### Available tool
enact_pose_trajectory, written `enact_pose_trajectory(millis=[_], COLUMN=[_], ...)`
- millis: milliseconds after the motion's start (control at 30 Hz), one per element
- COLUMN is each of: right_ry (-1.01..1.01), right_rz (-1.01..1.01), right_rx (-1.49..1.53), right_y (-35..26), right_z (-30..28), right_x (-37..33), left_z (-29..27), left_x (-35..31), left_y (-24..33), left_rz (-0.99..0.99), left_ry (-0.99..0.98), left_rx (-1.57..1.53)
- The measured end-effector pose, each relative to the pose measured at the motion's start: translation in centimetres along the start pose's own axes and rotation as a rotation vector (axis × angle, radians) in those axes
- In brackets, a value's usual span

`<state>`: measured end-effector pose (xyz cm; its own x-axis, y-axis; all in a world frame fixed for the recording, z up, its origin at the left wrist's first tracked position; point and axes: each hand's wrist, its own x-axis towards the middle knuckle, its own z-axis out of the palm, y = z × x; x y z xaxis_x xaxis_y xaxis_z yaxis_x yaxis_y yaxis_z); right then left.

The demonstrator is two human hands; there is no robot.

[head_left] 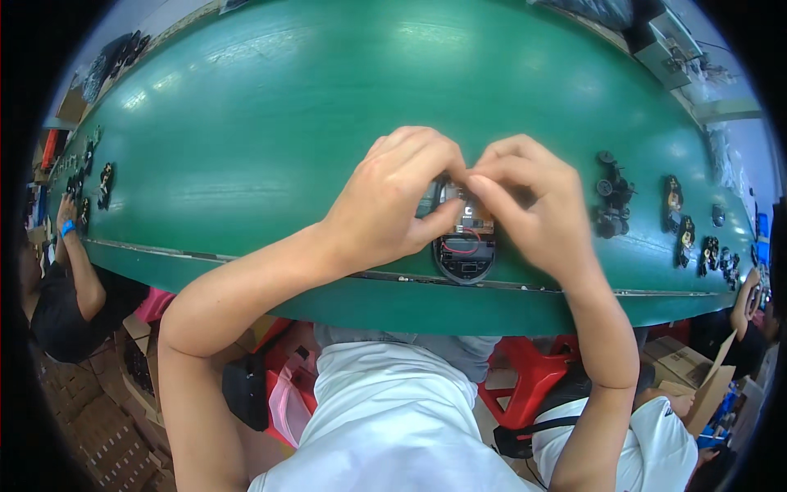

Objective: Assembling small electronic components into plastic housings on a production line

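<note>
In front of me at the green table's (270, 107) near edge lies a black oval device housing (465, 269), its inside exposed with a circuit board (474, 218) and a red wire loop (464, 243). My left hand (402, 193) grips the housing's left side, thumb reaching over the board. From the right, my right hand (531, 197) pinches at the housing's far end, thumb and fingertips pressed together close to the left fingertips. Whatever is between these fingertips is too small or too covered to make out. The far end of the housing is mostly hidden by both hands.
On the table to the right stand dark wheeled assemblies (613, 195) and several black-and-yellow units (673, 201). More such units (106, 182) lie at the far left, near another person's hand (67, 211). A red stool (525, 381) and an open cardboard box (684, 365) are below the edge.
</note>
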<state>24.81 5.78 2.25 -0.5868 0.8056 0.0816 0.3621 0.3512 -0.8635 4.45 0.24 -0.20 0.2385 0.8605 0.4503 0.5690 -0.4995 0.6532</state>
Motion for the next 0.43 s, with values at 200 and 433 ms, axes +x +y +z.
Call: enact_pose_trajectory(millis=[200,433], right_ry=[0.377,0.401], right_rz=[-0.44,-0.081], right_rx=[-0.322,-0.724], right_y=[0.3,4.6], right_z=[-3.0,-9.0], right_x=[1.0,-6.2], left_z=[-1.5,-4.9], left_x=[0.2,0.0], left_y=[0.3,-2.7], left_rz=[0.015,-0.195], left_ry=[-0.045,0.006], left_rx=[0.048,0.177])
